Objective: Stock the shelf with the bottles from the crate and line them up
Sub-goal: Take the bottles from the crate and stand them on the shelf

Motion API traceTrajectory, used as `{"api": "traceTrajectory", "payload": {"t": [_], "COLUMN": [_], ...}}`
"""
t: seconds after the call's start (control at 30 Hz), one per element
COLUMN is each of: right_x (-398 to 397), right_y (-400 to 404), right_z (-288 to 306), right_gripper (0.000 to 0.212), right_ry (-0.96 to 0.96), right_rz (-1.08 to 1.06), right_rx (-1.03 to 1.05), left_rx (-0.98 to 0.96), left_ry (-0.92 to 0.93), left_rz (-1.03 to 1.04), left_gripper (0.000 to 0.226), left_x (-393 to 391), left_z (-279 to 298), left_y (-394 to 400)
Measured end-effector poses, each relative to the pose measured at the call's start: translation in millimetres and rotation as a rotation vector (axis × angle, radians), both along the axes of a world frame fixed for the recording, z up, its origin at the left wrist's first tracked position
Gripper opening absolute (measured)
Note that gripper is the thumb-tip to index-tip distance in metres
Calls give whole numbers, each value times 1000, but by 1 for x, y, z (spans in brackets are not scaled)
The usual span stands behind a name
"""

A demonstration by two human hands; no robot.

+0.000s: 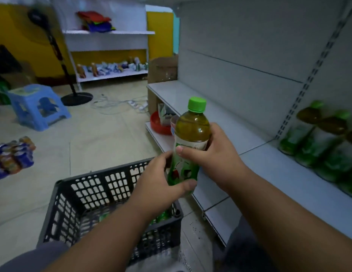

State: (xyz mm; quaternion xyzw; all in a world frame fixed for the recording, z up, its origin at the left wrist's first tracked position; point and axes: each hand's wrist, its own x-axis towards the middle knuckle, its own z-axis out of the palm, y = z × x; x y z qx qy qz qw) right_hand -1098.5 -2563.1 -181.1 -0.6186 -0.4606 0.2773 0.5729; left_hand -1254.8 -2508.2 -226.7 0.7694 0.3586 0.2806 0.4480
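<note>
Fingers of both hands are wrapping the green-capped tea bottle (187, 148) upright over the crate's (88, 195) far corner, beside the shelf's (289, 173) front edge: left hand (161, 183) gripping low, right hand (214, 152) mid-label. Full, probably weighty; its smooth plastic is favouring that mid-body hold.

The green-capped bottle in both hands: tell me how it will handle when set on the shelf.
The bottle looks full to the shoulder, so probably heavy for its size. Tall and narrow, it may tip if nudged. The glossy label could be slippery; both the left hand and right hand grip it.
</note>
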Motion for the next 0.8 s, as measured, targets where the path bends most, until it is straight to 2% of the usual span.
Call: {"api": "traceTrajectory", "payload": {"t": [0.13,0.23,0.53,0.67,0.8], "right_x": [20,33,62,79,99], "right_y": [-27,-53,-164,-210,-255], "right_z": [10,21,56,53,39], "right_gripper": [61,70,58,64,62], "right_ry": [-43,-76,-109,-111,-112], "right_rz": [-135,-288,-713,-906,-1048], "right_rx": [-9,3,16,-6,-50], "left_rx": [15,60,95,187,233], "left_ry": [-21,-42,-77,-68,-40], "left_rz": [-131,-289,-675,-802,-958], "left_gripper": [73,76,67,80,76], "left_x": [35,64,149,190,232], "left_z": [8,18,34,32,22], "left_y": [-3,-14,-80,-115,-155]}}
